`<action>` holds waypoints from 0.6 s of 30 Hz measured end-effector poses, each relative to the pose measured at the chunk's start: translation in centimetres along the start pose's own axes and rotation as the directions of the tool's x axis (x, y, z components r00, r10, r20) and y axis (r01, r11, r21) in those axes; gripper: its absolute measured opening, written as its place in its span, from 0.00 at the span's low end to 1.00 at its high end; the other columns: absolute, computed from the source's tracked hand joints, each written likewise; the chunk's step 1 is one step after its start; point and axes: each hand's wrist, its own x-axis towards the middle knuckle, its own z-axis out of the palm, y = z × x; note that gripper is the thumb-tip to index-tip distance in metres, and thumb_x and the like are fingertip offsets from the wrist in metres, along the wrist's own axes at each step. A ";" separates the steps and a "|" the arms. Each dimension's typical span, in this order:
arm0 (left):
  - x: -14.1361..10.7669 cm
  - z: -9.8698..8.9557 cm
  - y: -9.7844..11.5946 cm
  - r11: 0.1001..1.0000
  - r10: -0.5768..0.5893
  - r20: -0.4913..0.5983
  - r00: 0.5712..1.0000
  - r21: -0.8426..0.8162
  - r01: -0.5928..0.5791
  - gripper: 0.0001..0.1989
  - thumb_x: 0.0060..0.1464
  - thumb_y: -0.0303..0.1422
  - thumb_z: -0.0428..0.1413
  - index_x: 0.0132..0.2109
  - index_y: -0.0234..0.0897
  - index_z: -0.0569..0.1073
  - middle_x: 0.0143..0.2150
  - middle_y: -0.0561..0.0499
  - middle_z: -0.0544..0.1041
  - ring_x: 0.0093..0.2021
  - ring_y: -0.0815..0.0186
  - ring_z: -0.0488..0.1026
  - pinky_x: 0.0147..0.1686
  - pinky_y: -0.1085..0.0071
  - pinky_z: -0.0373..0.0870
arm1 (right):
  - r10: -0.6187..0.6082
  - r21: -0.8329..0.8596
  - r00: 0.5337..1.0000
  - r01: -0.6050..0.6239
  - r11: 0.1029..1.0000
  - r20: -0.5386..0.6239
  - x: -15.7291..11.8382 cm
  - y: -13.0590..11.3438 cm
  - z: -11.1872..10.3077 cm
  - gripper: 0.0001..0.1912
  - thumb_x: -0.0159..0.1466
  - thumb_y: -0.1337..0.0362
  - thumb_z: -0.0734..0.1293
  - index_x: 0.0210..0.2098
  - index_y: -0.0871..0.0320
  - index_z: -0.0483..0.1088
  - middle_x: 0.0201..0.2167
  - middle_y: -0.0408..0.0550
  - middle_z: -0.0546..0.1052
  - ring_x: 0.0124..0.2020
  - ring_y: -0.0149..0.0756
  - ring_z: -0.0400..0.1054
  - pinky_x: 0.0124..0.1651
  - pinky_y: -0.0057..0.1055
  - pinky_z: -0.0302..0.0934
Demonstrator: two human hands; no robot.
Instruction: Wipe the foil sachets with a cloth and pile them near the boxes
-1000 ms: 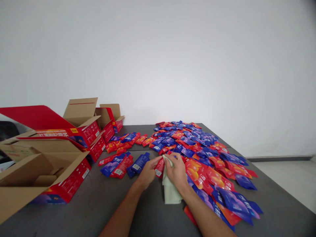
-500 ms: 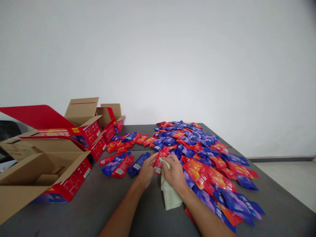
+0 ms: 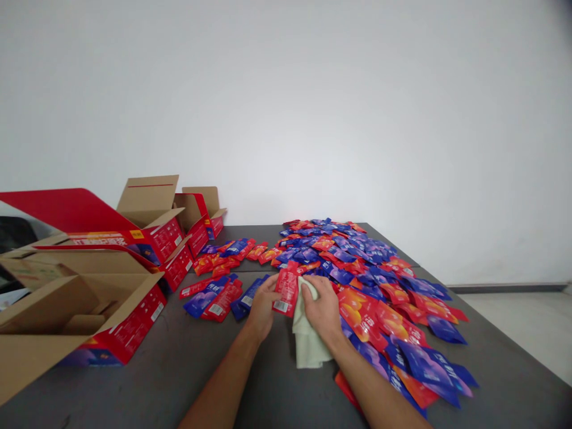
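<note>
A red pouch (image 3: 286, 292) with a barcode is gripped along its left edge by my left hand (image 3: 263, 305), above the dark table. My right hand (image 3: 322, 305) is closed on a pale green cloth (image 3: 308, 348), which hangs down below the fingers. The cloth lies against the pouch's right edge. Close by on the left, blue pouches (image 3: 248, 296) and a red pouch (image 3: 222, 302) lie on the table. To the right of my right hand spreads a big heap of red and blue pouches (image 3: 361, 310).
Open cardboard boxes with red sides stand along the left, the nearest box (image 3: 129, 328) with its flaps spread. A smaller group of pouches (image 3: 227, 253) lies beside the farther boxes. The dark table (image 3: 174, 381) reaches back to a white wall (image 3: 286, 119).
The red pouch has shifted slightly left and towards me, showing more of its barcode side. My right hand and the cloth have moved a little right, from the pouch's front to its edge.
</note>
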 end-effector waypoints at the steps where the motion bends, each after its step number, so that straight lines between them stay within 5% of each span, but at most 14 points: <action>1: 0.0 0.0 0.1 1.000 0.008 -0.028 1.000 -0.010 -0.008 0.31 0.34 0.22 0.56 0.51 0.36 0.76 0.49 0.45 0.81 0.41 0.60 0.79 0.37 0.69 0.72 | 0.002 -0.002 1.000 -0.002 1.000 -0.001 0.0 0.1 0.0 0.13 0.66 0.61 0.65 0.46 0.55 0.77 0.44 0.53 0.76 0.47 0.42 0.70 0.55 0.41 0.66; 8: 0.0 -0.3 0.4 0.999 0.049 -0.165 0.985 0.030 -0.044 0.30 0.38 0.27 0.62 0.53 0.39 0.70 0.40 0.50 0.80 0.30 0.67 0.75 0.31 0.71 0.70 | -0.008 0.046 0.996 0.004 0.999 0.090 -0.5 -0.3 0.4 0.12 0.66 0.60 0.65 0.46 0.55 0.76 0.45 0.52 0.78 0.47 0.43 0.72 0.54 0.42 0.67; 13: 0.4 -0.5 -0.9 0.992 0.087 -0.055 0.995 0.098 -0.081 0.22 0.43 0.31 0.65 0.48 0.37 0.75 0.42 0.45 0.81 0.36 0.64 0.78 0.37 0.70 0.71 | -0.090 0.131 0.988 0.074 0.989 0.124 -1.0 -1.0 0.6 0.11 0.67 0.62 0.65 0.46 0.53 0.77 0.46 0.51 0.78 0.48 0.41 0.71 0.55 0.39 0.66; 18: -0.1 0.7 -0.9 1.000 0.004 -0.002 1.000 -0.016 -0.004 0.19 0.50 0.36 0.63 0.49 0.33 0.78 0.45 0.42 0.82 0.47 0.57 0.78 0.46 0.66 0.73 | -0.130 0.163 0.984 0.109 0.981 0.120 -1.1 -0.6 0.9 0.10 0.67 0.63 0.65 0.45 0.53 0.78 0.43 0.51 0.78 0.46 0.39 0.72 0.53 0.37 0.67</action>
